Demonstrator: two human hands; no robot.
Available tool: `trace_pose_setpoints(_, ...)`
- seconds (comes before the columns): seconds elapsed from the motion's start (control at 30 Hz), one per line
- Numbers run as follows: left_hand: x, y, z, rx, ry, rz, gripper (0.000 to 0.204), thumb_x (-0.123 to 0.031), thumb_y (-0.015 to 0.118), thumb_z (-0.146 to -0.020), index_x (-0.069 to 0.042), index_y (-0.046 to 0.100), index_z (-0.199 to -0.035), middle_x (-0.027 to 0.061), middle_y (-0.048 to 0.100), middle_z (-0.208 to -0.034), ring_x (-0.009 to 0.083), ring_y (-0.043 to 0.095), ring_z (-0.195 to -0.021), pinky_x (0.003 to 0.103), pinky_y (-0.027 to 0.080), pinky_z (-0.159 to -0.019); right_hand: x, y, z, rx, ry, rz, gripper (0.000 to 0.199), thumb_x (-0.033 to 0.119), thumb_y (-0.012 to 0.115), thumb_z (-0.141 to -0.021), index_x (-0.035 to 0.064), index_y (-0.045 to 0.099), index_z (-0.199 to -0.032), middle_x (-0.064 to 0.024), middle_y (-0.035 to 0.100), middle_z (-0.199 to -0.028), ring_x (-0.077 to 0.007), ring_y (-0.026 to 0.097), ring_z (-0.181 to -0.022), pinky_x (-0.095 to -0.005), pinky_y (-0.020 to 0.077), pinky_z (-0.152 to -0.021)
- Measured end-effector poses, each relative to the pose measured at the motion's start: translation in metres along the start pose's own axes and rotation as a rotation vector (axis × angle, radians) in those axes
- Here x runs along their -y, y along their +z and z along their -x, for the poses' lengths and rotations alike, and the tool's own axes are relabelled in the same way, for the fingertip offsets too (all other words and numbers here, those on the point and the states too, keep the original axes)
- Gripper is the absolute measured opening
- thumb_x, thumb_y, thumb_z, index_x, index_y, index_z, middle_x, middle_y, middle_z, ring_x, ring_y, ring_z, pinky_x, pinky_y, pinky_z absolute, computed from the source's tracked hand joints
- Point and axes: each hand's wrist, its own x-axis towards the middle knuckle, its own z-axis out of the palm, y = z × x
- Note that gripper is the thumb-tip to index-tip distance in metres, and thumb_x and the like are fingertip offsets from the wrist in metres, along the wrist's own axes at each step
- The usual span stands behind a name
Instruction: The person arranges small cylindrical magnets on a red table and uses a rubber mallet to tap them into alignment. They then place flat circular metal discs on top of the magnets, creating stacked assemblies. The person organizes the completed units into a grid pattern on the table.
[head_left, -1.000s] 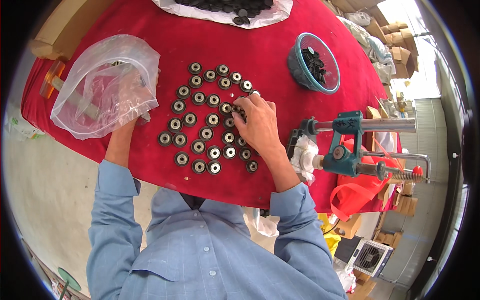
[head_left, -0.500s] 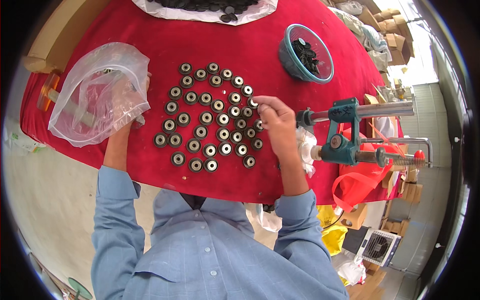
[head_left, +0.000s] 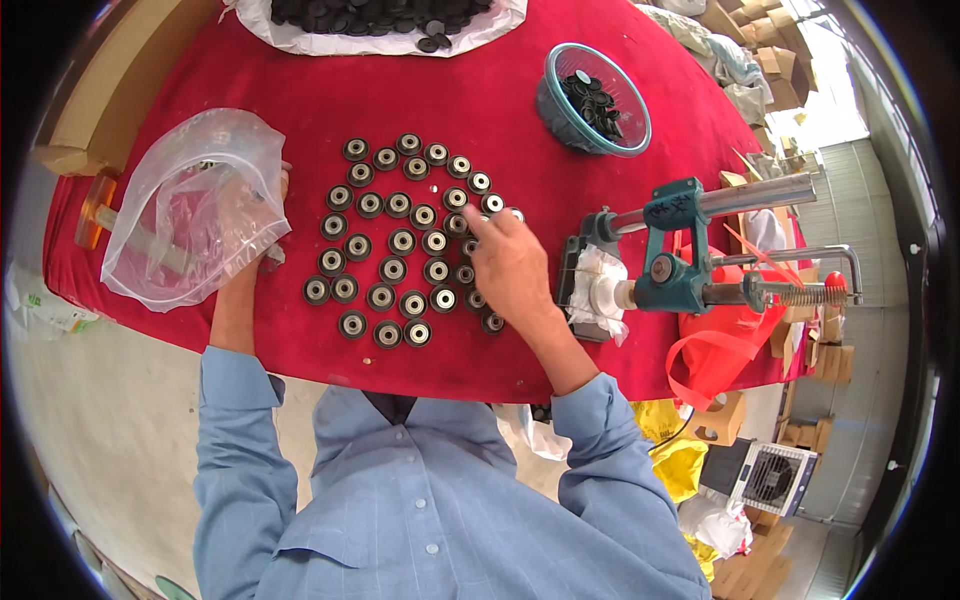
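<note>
Right hand is down on the right edge of the grid of black round rollers on the red table, fingers pressed together, tip touching one roller. Left hand grips the clear plastic bag, just left of the grid
</note>
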Motion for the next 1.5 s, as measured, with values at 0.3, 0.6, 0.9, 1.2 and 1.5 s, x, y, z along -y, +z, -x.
trace_pose_setpoints(0.3, -0.001, -0.002, -0.002, 0.018, -0.001, 0.022, 0.015, -0.014, 0.075, -0.097, -0.004, 0.075, -0.108, 0.0096, 0.075, -0.105, 0.0235, 0.069, -0.102, 0.041, 0.055, -0.093, -0.004, 0.010, -0.018, 0.011, -0.052, 0.171, 0.047, 0.004, 0.067, -0.089, 0.0116, 0.075, -0.134, -0.0108, 0.059, -0.091, -0.0309, 0.065, -0.087, -0.0456, 0.0530, -0.078)
trace_pose_setpoints(0.6, 0.003, -0.003, -0.005, 0.056, -0.049, 0.100, 0.017, -0.013, 0.075, -0.098, -0.002, 0.074, -0.112, 0.0106, 0.074, -0.108, 0.0234, 0.069, -0.104, 0.040, 0.055, -0.093, -0.020, -0.039, -0.009, -0.044, 0.238, -0.129, 0.048, 0.001, 0.063, -0.093, 0.0103, 0.072, -0.139, -0.0171, 0.065, -0.096, -0.0378, 0.070, -0.088, -0.0496, 0.0567, -0.081)
trace_pose_setpoints(0.9, 0.004, -0.008, -0.002, 0.047, -0.057, 0.140, 0.014, -0.016, 0.076, -0.098, -0.006, 0.079, -0.108, 0.0073, 0.076, -0.104, 0.0238, 0.070, -0.103, 0.043, 0.054, -0.097, -0.011, -0.016, 0.022, 0.095, 0.098, 0.159, 0.049, 0.006, 0.067, -0.093, 0.0203, 0.073, -0.139, -0.0107, 0.063, -0.090, -0.0318, 0.068, -0.081, -0.0481, 0.0545, -0.076)
trace_pose_setpoints(1.2, -0.013, -0.004, -0.002, 0.075, 0.008, -0.038, 0.016, -0.016, 0.075, -0.098, -0.006, 0.079, -0.110, 0.0075, 0.077, -0.105, 0.0241, 0.070, -0.104, 0.044, 0.054, -0.097, -0.016, -0.023, 0.030, 0.027, 0.104, -0.020, 0.044, 0.004, 0.065, -0.094, 0.0113, 0.070, -0.137, -0.0142, 0.066, -0.092, -0.0354, 0.070, -0.087, -0.0486, 0.0553, -0.079)
trace_pose_setpoints(1.5, -0.042, -0.006, 0.003, 0.154, 0.159, -0.610, 0.017, -0.016, 0.075, -0.098, -0.007, 0.079, -0.112, 0.0078, 0.077, -0.106, 0.0245, 0.070, -0.104, 0.045, 0.054, -0.097, 0.036, -0.039, 0.094, 0.242, 0.162, -0.471, 0.009, 0.002, 0.067, -0.094, -0.0005, 0.071, -0.103, -0.0203, 0.069, -0.098, -0.0410, 0.070, -0.093, -0.0489, 0.0576, -0.084)
